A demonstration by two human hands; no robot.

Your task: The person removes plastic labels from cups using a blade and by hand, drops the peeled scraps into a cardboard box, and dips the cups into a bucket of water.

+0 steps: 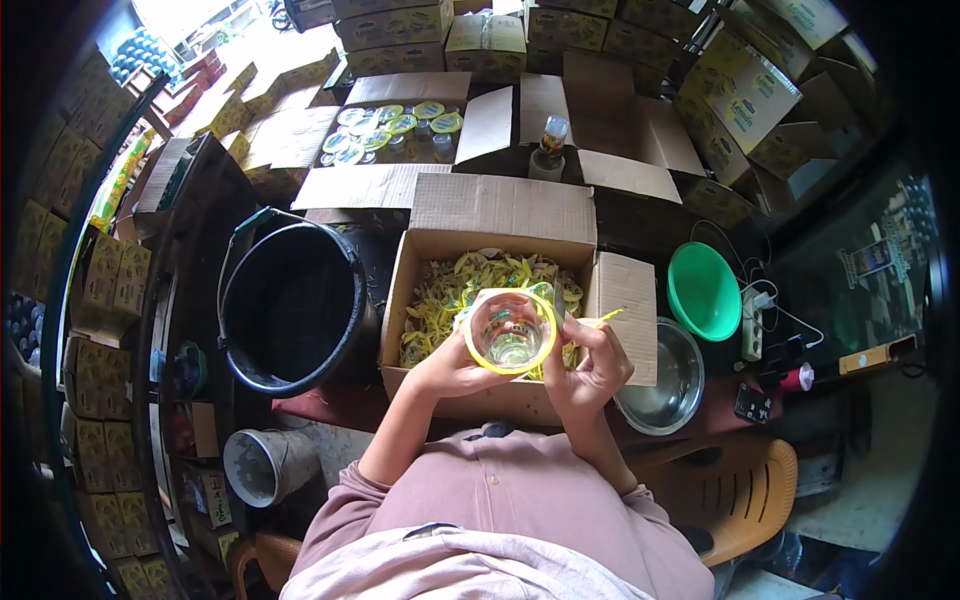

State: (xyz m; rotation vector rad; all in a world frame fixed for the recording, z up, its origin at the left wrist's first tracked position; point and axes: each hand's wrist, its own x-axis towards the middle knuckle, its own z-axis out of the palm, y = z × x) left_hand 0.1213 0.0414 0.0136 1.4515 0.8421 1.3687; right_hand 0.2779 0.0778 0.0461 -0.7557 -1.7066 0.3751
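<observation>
A clear plastic cup [513,345] with a yellow rim is tilted so that its open mouth faces the camera. My left hand [452,368] is wrapped round its left side. On the cup's right side, my right hand [590,368] is closed, with a thin blade-like piece [558,303] upright at its fingertips and a yellow strip [609,317] by its fingers. Both hands are over the near side of an open cardboard box [503,205], which holds a heap of yellow-green strips [430,305].
A black bucket [293,305] stands left, above a grey pail [262,467]. To the right are a green basin [704,290] and a clear bowl [672,385]. Behind, a carton [370,187] holds several lidded cups [403,124], near a jar [546,165]. An orange chair [745,495] is lower right.
</observation>
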